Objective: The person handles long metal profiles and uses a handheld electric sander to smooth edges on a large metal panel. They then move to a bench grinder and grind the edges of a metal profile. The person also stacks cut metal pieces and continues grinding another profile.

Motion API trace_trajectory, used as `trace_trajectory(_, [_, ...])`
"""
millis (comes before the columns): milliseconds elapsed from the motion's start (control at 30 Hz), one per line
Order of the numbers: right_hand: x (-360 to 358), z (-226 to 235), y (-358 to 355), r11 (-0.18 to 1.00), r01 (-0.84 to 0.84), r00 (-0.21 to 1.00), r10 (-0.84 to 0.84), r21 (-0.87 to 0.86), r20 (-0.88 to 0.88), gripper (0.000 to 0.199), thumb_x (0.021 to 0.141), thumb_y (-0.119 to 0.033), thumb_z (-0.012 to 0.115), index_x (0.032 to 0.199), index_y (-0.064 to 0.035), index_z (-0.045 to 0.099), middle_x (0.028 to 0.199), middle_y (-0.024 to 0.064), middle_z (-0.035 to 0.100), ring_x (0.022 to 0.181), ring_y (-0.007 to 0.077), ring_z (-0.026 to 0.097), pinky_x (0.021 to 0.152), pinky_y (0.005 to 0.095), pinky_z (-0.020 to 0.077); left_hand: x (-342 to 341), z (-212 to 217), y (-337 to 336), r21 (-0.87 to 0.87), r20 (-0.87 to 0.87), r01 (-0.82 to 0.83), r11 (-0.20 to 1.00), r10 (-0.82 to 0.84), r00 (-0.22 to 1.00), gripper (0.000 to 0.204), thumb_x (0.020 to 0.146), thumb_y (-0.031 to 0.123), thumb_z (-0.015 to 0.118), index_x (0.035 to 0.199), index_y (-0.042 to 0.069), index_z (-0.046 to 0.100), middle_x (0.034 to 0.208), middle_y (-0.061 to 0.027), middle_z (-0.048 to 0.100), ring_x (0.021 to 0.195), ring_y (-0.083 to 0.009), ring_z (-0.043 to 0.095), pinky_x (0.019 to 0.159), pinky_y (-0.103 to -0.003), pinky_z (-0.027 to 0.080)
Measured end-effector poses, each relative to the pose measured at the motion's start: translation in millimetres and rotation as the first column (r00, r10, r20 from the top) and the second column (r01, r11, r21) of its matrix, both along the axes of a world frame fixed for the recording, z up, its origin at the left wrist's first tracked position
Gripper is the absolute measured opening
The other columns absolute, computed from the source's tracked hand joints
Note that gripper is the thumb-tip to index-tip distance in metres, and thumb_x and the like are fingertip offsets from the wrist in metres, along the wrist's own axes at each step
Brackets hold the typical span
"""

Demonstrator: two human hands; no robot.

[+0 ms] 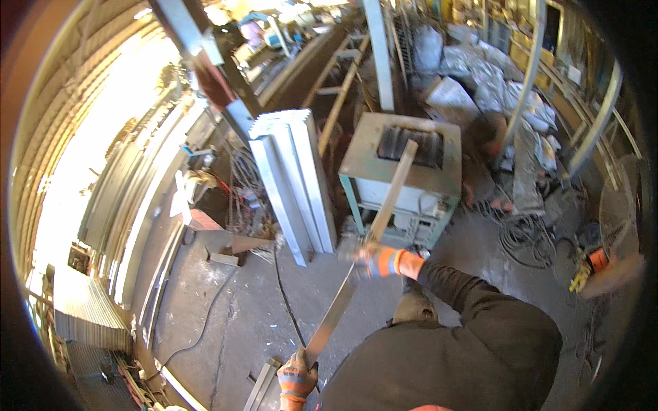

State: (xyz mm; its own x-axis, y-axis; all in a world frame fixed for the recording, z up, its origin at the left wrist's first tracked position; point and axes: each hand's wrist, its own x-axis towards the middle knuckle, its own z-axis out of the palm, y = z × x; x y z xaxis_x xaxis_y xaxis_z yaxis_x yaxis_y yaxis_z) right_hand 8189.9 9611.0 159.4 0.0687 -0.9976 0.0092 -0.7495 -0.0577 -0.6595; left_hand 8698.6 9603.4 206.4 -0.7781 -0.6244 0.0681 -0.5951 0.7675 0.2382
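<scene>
While both gloved hands clamp the long metal strip (363, 243), left hand (297, 379) grips its near end, right hand (375, 261) mid-length; far end slants up-right over the green machine (401, 168).

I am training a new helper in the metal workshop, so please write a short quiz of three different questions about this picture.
1. True or false: both gloved hands grip the same long flat metal strip.
2. Which hand holds the strip's lower end near the bottom of the picture? A) left hand B) right hand C) neither
3. Fill in: the strip's far end points over the green ____ with a dark grille on top.

Key:
1. True. The left hand and the right hand both close on it.
2. A.
3. Machine cabinet, which stands on the floor beside the upright bundle of grey metal profiles.
</scene>
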Motion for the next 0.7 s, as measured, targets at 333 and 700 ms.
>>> trace_trajectory(333, [92,229,-100,0.594,-0.361,0.864,-0.076,-0.719,-0.497,0.030,0.110,-0.026,0.070,0.135,-0.0087,0.069,0.094,0.0055,0.073,0.074,0.0181,0.073,0.058,0.0338,0.0599,72,311,-76,-0.820,-0.367,-0.414,0.396,0.192,0.910,0.065,0.114,0.021,0.069,0.171,-0.001,0.048,0.174,-0.0224,0.053,0.163,-0.0461,0.047,0.135,-0.061,0.041])
trace_trajectory(700, [-27,324,-56,0.452,0.590,0.686,0.157,-0.669,0.710,0.053,0.101,-0.025,0.091,0.144,-0.0008,0.073,0.130,0.0119,0.084,0.113,0.0235,0.082,0.100,0.0434,0.0647,-114,4,-166,-0.217,-0.396,-0.305,0.927,0.202,0.896,0.078,0.097,0.039,0.095,0.153,-0.006,0.064,0.145,-0.0292,0.073,0.135,-0.0381,0.070,0.116,-0.049,0.055])
